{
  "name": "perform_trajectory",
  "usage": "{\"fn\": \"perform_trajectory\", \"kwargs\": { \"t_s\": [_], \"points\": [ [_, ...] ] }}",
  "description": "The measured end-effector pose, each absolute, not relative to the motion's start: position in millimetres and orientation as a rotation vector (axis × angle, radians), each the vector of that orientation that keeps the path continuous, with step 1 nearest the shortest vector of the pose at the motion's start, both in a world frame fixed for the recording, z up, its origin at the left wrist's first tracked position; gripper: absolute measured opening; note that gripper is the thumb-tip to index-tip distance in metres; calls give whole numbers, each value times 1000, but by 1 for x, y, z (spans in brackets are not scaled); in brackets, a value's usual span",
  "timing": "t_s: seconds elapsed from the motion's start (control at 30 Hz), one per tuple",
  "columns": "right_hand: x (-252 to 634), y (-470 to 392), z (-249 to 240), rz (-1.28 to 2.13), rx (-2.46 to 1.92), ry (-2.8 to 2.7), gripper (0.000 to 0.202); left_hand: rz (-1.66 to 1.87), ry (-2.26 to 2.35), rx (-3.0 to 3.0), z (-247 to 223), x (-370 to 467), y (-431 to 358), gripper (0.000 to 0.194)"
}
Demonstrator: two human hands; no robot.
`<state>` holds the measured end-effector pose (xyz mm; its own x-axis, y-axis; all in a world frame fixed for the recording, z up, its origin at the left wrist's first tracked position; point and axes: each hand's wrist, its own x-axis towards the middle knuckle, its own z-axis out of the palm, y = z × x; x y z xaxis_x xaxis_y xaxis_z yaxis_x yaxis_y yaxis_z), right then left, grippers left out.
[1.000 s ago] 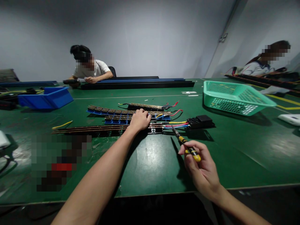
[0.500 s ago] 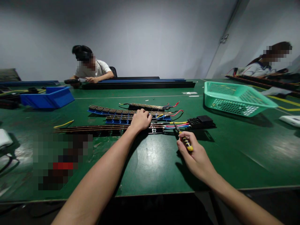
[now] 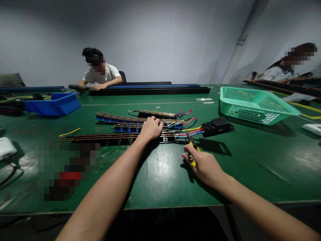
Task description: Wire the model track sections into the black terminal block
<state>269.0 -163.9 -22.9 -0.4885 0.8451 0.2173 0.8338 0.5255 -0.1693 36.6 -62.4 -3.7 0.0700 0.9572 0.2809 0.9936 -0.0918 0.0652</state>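
Observation:
My left hand (image 3: 151,128) lies across a long black rail (image 3: 100,138) with copper-coloured rods, its fingers bent over the rail and reaching a shorter blue rail (image 3: 127,127) behind it. Fingertips on the far side are partly hidden. Pliers (image 3: 191,152) with yellow-and-black handles are in my right hand (image 3: 204,163), their jaws up at the wires. Yellow, red and blue wires (image 3: 192,132) run from the rail's right end to a black connector box (image 3: 216,126), which sits tilted. Whether the jaws grip a wire is too small to tell.
A green perforated basket (image 3: 258,107) stands at the right, and a blue bin (image 3: 54,105) at the left. Long dark profiles (image 3: 150,90) lie across the back, by a seated person (image 3: 104,75). Another person (image 3: 278,73) sits far right. A yellow wire (image 3: 71,132) sticks up at left.
My right hand has turned and shifted slightly left and down, and the pliers' handles are spread wider. The black connector box has swung upward at its right end. My left hand stays put.

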Motion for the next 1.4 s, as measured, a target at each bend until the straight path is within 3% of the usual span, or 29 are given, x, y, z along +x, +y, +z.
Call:
{"fn": "perform_trajectory", "kwargs": {
  "t_s": [0.3,0.43,0.57,0.73,0.87,1.17,1.4],
  "points": [
    [260,-154,-15,1182,-1099,-1467,39,-368,-2010,-2186,-3,36,-63,38],
    [255,-146,-12,1471,-937,-880,52,-372,-2004,-2189,-3,36,-63,38],
    [256,-148,-14,1459,-929,-891,49,-380,-2003,-2187,-4,35,-62,38],
    [255,-175,-18,1111,-1116,-1640,29,-382,-1989,-2186,-5,35,-62,38],
    [247,-203,-14,965,-1001,-1985,23,-380,-2009,-2181,-5,36,-62,38],
    [232,-150,45,1344,-692,-1444,45,-379,-2022,-2184,-3,36,-64,37],
    [224,-90,66,1659,-912,-1123,53,-378,-2022,-2191,-1,37,-65,39]
  ]
}}
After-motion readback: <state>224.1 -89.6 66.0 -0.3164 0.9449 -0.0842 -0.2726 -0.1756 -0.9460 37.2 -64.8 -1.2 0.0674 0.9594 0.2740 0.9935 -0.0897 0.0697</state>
